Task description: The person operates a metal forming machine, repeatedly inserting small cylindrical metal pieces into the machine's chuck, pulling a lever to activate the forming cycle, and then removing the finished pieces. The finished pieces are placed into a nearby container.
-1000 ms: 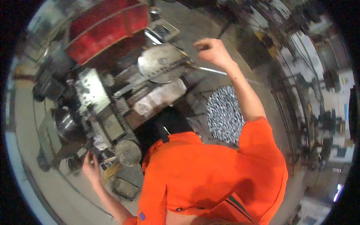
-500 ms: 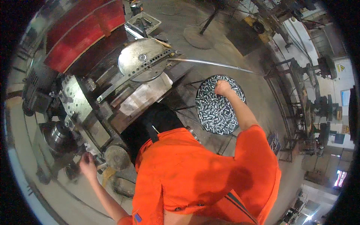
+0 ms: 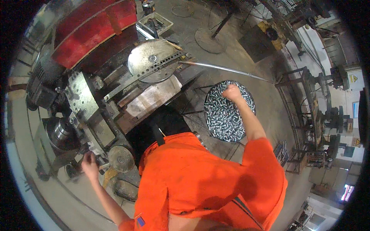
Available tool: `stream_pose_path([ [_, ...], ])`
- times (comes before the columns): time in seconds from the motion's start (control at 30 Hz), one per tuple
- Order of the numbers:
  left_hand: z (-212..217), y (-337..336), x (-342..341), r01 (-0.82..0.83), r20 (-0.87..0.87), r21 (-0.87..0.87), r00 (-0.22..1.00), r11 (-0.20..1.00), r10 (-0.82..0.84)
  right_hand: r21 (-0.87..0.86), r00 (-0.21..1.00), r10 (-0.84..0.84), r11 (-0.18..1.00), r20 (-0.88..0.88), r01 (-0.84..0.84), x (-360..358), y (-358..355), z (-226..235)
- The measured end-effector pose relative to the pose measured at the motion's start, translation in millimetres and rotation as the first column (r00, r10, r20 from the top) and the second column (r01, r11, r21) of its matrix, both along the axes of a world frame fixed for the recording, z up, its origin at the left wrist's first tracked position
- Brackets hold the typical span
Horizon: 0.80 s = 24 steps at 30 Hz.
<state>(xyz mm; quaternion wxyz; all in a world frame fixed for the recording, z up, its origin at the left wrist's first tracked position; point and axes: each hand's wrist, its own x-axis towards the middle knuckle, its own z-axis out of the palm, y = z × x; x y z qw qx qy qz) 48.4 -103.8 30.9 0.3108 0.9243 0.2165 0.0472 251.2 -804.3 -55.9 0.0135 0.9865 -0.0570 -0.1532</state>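
My right hand [image 3: 232, 92] is at the far part of a round dark tray [image 3: 208, 130] heaped with small shiny metal cylinders [image 3: 225, 119]. Its fingers are curled closed among the pieces, and whatever they hold is hidden. On the left, my left hand [image 3: 89, 166] is raised beside the front of a lathe-like machine [image 3: 84, 96], close to a dark knob [image 3: 83, 149] and a round metal handwheel [image 3: 121, 158]. The fingers of this hand are bent together, and I cannot make out what lies between them.
A large metal disc [image 3: 144, 57] and a perforated bar [image 3: 127, 82] lie on the machine. From there a long shiny rod [image 3: 227, 69] reaches right. A red curved guard [image 3: 96, 34] and a parts tray [image 3: 169, 23] stand behind. Metal racks [image 3: 296, 111] line the right side.
The whole view has shifted slightly, so the machine and tray sit a little further right and lower. Both hands stay at nearly the same places, the right one still in the tray.
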Motion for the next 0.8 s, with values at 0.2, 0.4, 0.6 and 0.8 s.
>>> stream_pose_path([
  [0.2, 72, -45, 13, -0.124, 0.161, -0.287, 0.971, 0.95, 0.175, 0.859, 0.959, 0.097, 0.427, 0.268, -0.283, -26, 116, 111],
  [0.4, 138, -160, 79, 0.32, 0.293, -0.21, 0.922, 0.924, -0.253, 0.758, 0.656, 0.462, -0.056, 0.597, -0.65, -33, 272, 186],
  [0.6, 132, -182, 79, 0.342, 0.348, -0.237, 0.904, 0.909, -0.249, 0.614, 0.422, 0.581, -0.177, 0.696, -0.769, -43, 346, 224],
  [0.8, 111, -163, 69, 0.297, 0.396, -0.344, 0.906, 0.891, -0.149, 0.578, 0.355, 0.654, -0.157, 0.668, -0.801, -41, 368, 227],
])
